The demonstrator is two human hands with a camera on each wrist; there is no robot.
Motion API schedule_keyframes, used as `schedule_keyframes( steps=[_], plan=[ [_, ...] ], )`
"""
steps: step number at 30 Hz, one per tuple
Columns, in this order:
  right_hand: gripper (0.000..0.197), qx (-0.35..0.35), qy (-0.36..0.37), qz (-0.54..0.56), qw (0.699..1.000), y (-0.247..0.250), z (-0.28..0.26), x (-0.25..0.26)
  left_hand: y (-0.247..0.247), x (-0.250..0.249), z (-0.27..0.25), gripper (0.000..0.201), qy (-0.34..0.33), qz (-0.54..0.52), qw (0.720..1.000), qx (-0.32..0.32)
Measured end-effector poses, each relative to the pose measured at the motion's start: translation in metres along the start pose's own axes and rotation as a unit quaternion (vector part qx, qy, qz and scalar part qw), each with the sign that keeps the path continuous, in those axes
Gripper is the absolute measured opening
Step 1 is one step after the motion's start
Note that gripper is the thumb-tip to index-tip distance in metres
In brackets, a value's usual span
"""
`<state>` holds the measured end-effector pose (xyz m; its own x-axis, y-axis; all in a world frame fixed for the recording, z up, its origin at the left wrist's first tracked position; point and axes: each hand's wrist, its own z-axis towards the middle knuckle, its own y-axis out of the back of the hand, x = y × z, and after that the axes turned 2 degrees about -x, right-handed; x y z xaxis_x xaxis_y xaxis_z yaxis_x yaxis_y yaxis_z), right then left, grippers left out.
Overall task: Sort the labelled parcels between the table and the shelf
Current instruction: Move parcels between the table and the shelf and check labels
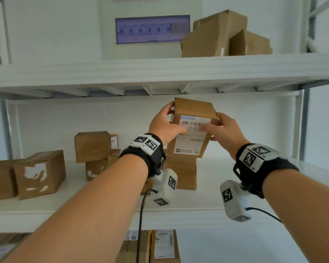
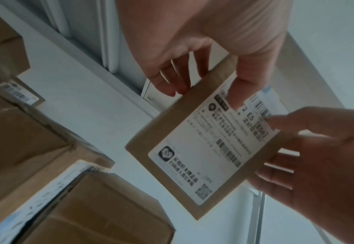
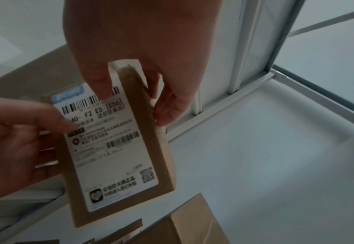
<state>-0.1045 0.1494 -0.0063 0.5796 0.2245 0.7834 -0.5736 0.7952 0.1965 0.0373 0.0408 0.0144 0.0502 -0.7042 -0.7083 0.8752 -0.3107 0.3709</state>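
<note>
A brown cardboard parcel (image 1: 193, 111) with a white barcode label (image 1: 192, 143) facing me is held up in front of the middle shelf (image 1: 103, 204), clear of the boxes below it. My left hand (image 1: 163, 124) grips its left side, thumb on the label and fingers round the far edge. My right hand (image 1: 224, 131) grips its right side the same way. In the left wrist view the left hand (image 2: 203, 54) pinches the parcel (image 2: 151, 132) at its top edge. The right wrist view shows the right hand (image 3: 142, 49) pinching the parcel (image 3: 157, 153) and the left hand (image 3: 15, 140) beside it.
Another brown box (image 1: 180, 173) stands on the middle shelf under the held parcel. Several more boxes (image 1: 40, 173) (image 1: 92, 146) fill the shelf's left half. The upper shelf (image 1: 160, 73) carries boxes (image 1: 217, 35) at the right. Labelled parcels (image 1: 163, 245) lie on the level below.
</note>
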Motion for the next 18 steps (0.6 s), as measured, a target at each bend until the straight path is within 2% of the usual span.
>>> schedule_keyframes(
  steps=[3, 9, 13, 16, 18],
  plan=[
    [0.021, -0.017, -0.02, 0.04, 0.999, 0.008, -0.013, 0.006, 0.0, -0.007, -0.006, 0.075, 0.008, -0.07, 0.997, 0.028],
    [0.036, -0.076, -0.032, 0.071, 0.994, 0.027, -0.043, 0.016, -0.019, -0.02, -0.03, 0.065, 0.024, -0.155, 0.984, 0.089],
    [0.041, -0.122, -0.049, 0.048, 0.99, 0.049, -0.069, 0.012, -0.044, -0.017, -0.049, 0.071, 0.043, -0.207, 0.97, 0.122],
    [0.048, -0.123, -0.067, 0.037, 0.989, 0.066, -0.095, 0.002, -0.068, -0.012, -0.067, 0.072, 0.071, -0.243, 0.955, 0.153],
    [0.061, -0.116, -0.085, 0.035, 0.989, 0.078, -0.11, -0.01, -0.085, -0.008, -0.08, 0.07, 0.082, -0.256, 0.947, 0.174]
  ],
)
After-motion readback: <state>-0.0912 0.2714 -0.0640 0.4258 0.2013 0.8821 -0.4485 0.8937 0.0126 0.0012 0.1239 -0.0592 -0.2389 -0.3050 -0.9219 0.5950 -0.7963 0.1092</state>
